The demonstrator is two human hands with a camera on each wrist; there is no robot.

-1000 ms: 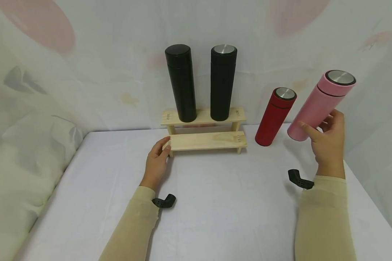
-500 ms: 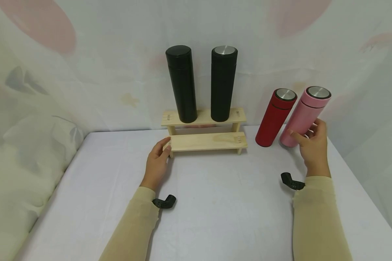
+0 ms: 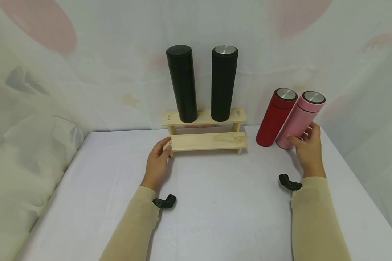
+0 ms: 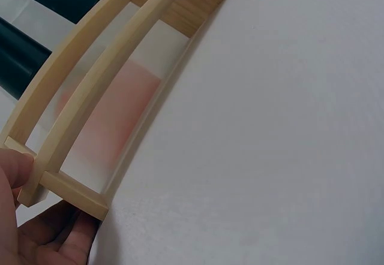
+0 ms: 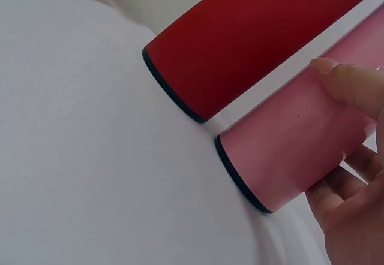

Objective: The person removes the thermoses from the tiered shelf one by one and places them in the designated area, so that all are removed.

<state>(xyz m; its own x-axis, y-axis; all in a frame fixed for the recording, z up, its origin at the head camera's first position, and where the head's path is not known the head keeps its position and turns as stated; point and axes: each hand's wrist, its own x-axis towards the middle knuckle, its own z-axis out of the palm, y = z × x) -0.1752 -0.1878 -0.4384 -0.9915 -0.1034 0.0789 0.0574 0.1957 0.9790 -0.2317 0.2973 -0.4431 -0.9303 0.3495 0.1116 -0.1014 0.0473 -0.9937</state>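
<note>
A pink thermos (image 3: 299,121) with a silver-topped lid stands at the right of the table, close beside a red thermos (image 3: 276,119). My right hand (image 3: 308,152) grips the pink one low on its body, thumb (image 5: 348,85) on the near side and fingers around the other. In the right wrist view a narrow gap shows between the two bottles. My left hand (image 3: 156,159) holds the left end of a two-step wooden rack (image 3: 209,141), thumb on the lower step's front edge. In the left wrist view its fingers (image 4: 60,235) reach behind the rack's end leg.
Two black thermoses, one with a dark lid (image 3: 183,85) and one with a silver-topped lid (image 3: 223,85), stand on the rack's upper step. A patterned cloth (image 3: 117,65) hangs behind the white table (image 3: 215,210). Each wrist wears a small black device (image 3: 164,201).
My right hand has brought the pink thermos left and down, from above the table to beside the red one. My left hand and the rack have stayed in place.
</note>
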